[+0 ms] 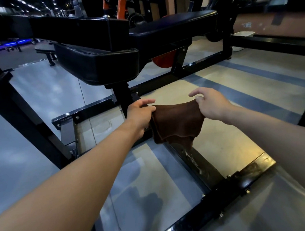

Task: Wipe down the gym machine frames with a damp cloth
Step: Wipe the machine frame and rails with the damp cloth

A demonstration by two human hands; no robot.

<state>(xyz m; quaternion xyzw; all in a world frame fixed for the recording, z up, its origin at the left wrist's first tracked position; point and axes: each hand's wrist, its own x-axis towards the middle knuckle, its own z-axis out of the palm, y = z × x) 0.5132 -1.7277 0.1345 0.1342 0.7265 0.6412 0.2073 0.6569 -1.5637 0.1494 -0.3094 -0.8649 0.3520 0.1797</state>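
Midway through the wipe-down, both the left hand [141, 114] and right hand [211, 104] pinch the upper corners of a brown cloth [176, 122], stretched above the machine's wet floor rail [198, 164]; refolding appears underway, with lowering it onto the frame likely next.

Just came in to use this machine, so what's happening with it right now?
A person is holding a brown cloth stretched between both hands above the machine's black floor frame. The left hand grips one top corner and the right hand pinches the other, so the cloth hangs free and is not touching the frame. The bar below shows wet streaks. The padded seat sits just beyond.
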